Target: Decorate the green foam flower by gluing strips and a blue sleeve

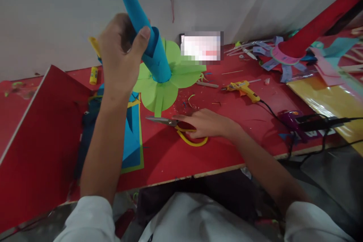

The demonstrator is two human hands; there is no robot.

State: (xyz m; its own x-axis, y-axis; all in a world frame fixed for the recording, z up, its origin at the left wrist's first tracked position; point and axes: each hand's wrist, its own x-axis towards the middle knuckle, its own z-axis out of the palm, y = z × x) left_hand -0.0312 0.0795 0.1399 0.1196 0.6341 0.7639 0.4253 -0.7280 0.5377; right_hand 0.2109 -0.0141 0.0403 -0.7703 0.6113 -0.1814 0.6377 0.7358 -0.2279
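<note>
My left hand (121,53) is closed round a rolled blue paper tube (160,66), its thumb pressed on the near side. The tube stands tilted, with its lower end at the middle of a light green paper flower shape (159,96). One narrow green strip points toward me. Below and right of the flower, my right hand (205,121) rests on yellow-handled scissors (166,121) lying on the red table, its fingers at the handles. The blades point left and look almost closed, near the tip of the green strip.
A yellow glue gun (245,91) with a black cord lies to the right. A glue stick (93,75) stands at the back left. Blue paper sheets (134,140) lie left of centre beside a raised red board (48,121). A red cone (312,34) is at the right.
</note>
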